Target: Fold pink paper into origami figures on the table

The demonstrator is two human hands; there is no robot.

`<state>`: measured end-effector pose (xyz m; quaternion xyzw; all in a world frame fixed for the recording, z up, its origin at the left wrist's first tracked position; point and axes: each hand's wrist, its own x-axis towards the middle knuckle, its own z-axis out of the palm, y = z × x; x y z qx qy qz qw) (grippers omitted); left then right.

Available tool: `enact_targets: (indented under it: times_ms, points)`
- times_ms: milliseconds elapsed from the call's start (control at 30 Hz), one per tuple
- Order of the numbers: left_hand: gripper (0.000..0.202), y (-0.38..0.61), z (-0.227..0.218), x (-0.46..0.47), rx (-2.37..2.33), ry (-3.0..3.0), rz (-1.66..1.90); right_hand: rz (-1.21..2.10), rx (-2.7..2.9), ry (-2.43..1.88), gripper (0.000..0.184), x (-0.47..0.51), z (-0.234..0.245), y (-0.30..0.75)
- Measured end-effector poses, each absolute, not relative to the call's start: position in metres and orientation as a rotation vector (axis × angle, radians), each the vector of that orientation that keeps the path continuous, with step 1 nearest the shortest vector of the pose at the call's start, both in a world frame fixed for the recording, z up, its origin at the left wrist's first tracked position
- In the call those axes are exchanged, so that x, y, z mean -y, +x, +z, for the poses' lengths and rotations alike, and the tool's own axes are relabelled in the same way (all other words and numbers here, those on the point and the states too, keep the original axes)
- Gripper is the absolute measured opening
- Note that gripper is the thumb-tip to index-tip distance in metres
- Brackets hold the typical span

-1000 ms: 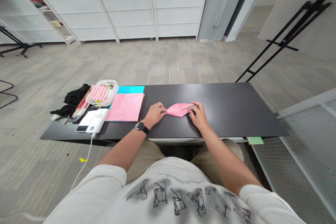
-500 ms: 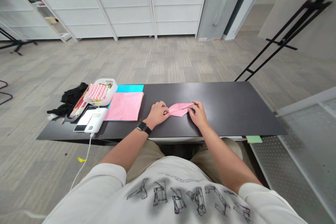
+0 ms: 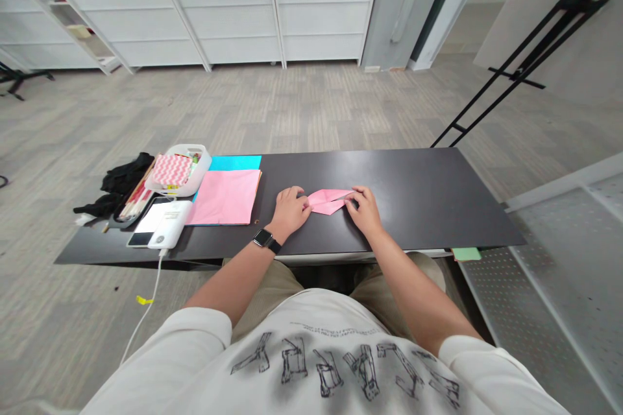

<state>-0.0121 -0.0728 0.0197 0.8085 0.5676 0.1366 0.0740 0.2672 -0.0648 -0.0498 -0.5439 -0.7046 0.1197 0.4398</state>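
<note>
A folded piece of pink paper (image 3: pixel 327 201) lies on the dark table between my hands, long and pointed, with a slit open toward its right end. My left hand (image 3: pixel 291 209), a black watch on its wrist, pinches the paper's left end. The right end is gripped by my right hand (image 3: pixel 363 207), thumb on the lower flap and fingers at the upper tip. Fingers hide both ends of the paper.
Left of my hands lies a stack of pink sheets (image 3: pixel 224 197) over blue paper (image 3: pixel 236 162). Beyond it are a white basket (image 3: pixel 199 172), a white power bank (image 3: pixel 170 225) with a cable, a tray of pens (image 3: pixel 139 198) and black cloth (image 3: pixel 125 175). The dark table (image 3: pixel 428 201) extends right.
The slit at the paper's right end has widened, as my right thumb has moved slightly down and left with the lower flap. The whole view has shifted a little.
</note>
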Motion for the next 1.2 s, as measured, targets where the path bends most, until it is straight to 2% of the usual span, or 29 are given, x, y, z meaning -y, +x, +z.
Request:
enact_targets:
  times_ms: [233,533,700,933,1200]
  points:
    - [0.022,0.013,0.028,0.076,-1.588,2.6,0.469,0.272,1.768,-1.307,0.012,0.069,-0.046,0.268]
    - [0.018,0.022,0.025,0.069,-1.599,2.611,0.412,0.164,1.755,-1.333,0.015,0.075,-0.038,0.265]
    - [0.019,0.018,0.025,0.072,-1.69,2.569,0.404,0.065,1.971,-1.266,0.022,0.084,-0.031,0.261]
    - [0.023,0.019,0.024,0.073,-1.791,2.548,0.416,0.142,2.349,-1.085,0.031,0.085,-0.027,0.255]
    - [0.022,0.019,0.016,0.072,-1.802,2.569,0.484,0.134,2.399,-1.101,0.028,0.084,-0.027,0.252]
